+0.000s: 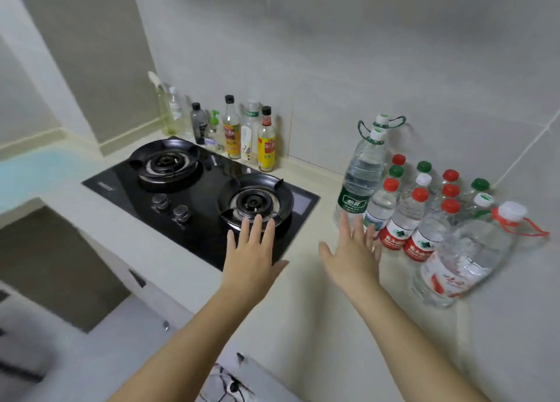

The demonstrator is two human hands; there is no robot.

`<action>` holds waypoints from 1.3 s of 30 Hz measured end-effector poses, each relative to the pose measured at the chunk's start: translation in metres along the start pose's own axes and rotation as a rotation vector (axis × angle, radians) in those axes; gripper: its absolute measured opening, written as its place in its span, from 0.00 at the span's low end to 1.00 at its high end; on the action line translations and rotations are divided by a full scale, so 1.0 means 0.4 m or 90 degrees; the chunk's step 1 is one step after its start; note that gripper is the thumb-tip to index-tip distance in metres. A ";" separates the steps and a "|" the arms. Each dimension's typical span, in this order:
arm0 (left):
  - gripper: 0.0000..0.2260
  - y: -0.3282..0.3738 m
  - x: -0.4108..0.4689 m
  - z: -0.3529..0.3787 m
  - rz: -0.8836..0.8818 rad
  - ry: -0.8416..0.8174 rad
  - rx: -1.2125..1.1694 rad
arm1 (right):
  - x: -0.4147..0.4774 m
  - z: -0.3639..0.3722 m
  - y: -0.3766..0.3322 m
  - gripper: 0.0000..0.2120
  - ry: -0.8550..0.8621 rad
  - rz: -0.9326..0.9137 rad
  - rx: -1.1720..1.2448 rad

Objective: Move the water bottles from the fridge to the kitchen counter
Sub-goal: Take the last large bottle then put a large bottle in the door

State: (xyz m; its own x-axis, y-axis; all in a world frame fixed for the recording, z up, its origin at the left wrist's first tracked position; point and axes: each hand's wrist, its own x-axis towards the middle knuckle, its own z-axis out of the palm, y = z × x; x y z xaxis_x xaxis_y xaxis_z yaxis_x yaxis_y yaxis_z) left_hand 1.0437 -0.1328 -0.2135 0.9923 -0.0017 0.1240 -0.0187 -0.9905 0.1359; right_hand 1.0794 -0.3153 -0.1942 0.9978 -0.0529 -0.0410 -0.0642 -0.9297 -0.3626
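Note:
Several small water bottles (pixel 406 213) with red, green and white caps stand clustered on the pale kitchen counter (pixel 315 298) at the right, against the wall. A tall green-labelled bottle (pixel 360 177) with a carry handle stands at the cluster's left, with a second one behind it. A large red-labelled bottle (pixel 463 256) with a red handle stands at the front right. My left hand (pixel 251 259) hovers flat over the hob's near corner, fingers straight, holding nothing. My right hand (pixel 354 256) is spread just in front of the green-labelled bottle, empty. The fridge is out of view.
A black two-burner gas hob (pixel 209 195) is set into the counter on the left. Oil and sauce bottles (pixel 242 132) line the wall behind it. The counter's front edge runs diagonally below my arms, with floor at lower left.

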 end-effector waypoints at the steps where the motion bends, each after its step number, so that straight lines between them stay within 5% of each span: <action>1: 0.36 -0.045 -0.026 -0.029 -0.027 0.025 0.003 | -0.011 0.005 -0.040 0.36 -0.002 -0.058 -0.034; 10: 0.35 -0.404 -0.338 -0.232 -0.241 0.137 0.098 | -0.179 0.090 -0.414 0.36 0.013 -0.408 -0.177; 22: 0.34 -0.792 -0.823 -0.409 -0.426 0.163 0.222 | -0.580 0.248 -0.905 0.35 -0.007 -0.651 -0.149; 39: 0.34 -0.917 -1.378 -0.540 -0.753 0.255 0.367 | -1.044 0.342 -1.313 0.35 -0.078 -1.072 -0.013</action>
State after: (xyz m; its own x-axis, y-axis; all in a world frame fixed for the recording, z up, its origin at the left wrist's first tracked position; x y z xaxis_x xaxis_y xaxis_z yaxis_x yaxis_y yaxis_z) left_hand 0.4770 0.2613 -0.1192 0.2761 0.8165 0.5070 0.9556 -0.2898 -0.0537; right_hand 0.6940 0.2449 -0.1139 -0.0554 0.9572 0.2842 0.9950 0.0768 -0.0645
